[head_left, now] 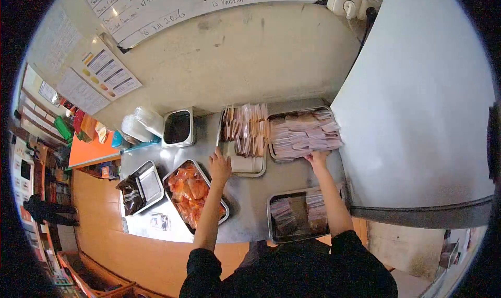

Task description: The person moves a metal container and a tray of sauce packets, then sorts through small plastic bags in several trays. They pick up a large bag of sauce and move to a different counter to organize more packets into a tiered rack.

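Flat pale packets (pixel 305 134) fill a metal tray at the back right of the steel table. My right hand (pixel 317 158) is at that tray's front edge, its fingers against the packets; whether it grips one is hidden. To the left, a second tray (pixel 250 165) holds upright rows of similar packets (pixel 245 128) in its rear part. My left hand (pixel 219 165) rests near this tray's left rim, fingers apart and holding nothing. A tray of orange-red packets (pixel 190 191) lies beside my left forearm. Nearest my body, another tray (pixel 302 234) carries two groups of packets (pixel 317 207).
At the left are a tray with dark packets (pixel 133 195), a deep metal container (pixel 178 128) and clear plastic containers (pixel 142 123). A large white panel (pixel 417 105) bounds the right side. The wall with a whiteboard (pixel 209 3) stands behind the table.
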A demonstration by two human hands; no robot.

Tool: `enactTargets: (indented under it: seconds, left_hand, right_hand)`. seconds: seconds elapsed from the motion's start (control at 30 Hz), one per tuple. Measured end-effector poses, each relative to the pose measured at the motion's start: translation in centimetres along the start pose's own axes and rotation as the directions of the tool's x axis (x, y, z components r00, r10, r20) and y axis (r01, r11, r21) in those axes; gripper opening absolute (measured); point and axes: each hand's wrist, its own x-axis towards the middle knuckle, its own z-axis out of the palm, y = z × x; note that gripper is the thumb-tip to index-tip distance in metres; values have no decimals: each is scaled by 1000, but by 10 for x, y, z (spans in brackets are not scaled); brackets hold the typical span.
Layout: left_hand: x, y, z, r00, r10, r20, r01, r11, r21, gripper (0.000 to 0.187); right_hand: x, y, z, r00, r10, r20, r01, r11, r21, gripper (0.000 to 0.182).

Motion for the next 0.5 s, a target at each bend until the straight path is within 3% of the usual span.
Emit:
enactTargets:
  seconds: [0.07,0.2,0.27,0.3,0.37,0.4,0.47,0.5]
  left_hand:
    - [21,-6,13,953,-189,235,162,978,130,60]
    - [27,-46,0,956,-204,211,183,976,117,46]
    - [25,-76,17,966,-43,255,19,995,97,28]
    - [23,-97,29,964,-47,260,22,995,99,28]
    - [22,-120,41,934,54,352,-123,977,175,22]
    - [20,-120,38,933,58,354,-128,976,177,22]
    - [13,-90,1,973,-81,216,64,994,84,24]
    - [12,-90,2,972,-79,220,62,994,85,24]
  right_hand:
    - [-10,-5,-12,987,35,156,-30,999,-33,39]
    - [-29,-8,-21,992,-29,125,41,994,-100,42]
    - [-33,-15,-23,990,-41,136,58,990,-129,70]
    - [-29,-14,-28,990,-34,135,52,990,-132,70]
    - [-14,-14,-39,972,-90,215,133,971,-196,69]
    - [-6,-17,-40,973,-89,212,131,973,-192,69]
    - [10,-34,-38,987,-67,149,133,857,-498,58]
    - [23,-42,-40,987,-64,145,129,858,-498,58]
